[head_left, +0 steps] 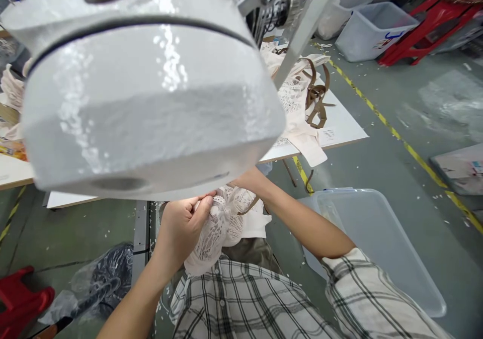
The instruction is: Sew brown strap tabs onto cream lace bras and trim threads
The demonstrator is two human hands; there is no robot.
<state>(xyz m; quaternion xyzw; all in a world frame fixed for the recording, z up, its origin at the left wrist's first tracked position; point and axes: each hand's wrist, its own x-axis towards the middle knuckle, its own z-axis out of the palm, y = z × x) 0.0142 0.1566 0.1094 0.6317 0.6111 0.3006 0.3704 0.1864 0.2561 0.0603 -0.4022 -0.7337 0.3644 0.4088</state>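
A cream lace bra (215,228) hangs bunched above my lap, with a brown strip (249,206) lying across it. My left hand (184,223) grips the bra's left edge between thumb and fingers, just below the machine head. At the bra's upper right is my right hand (247,179); its fingers are hidden behind the big white sewing machine head (154,112). That head also covers the needle area and the top of the bra.
More cream lace pieces (296,92) and brown straps (318,97) lie on the white table (345,125) to the right. A clear plastic bin (377,238) stands on the floor. Behind are another bin (372,29) and a red stool (430,24). Bagged dark material (113,268) lies lower left.
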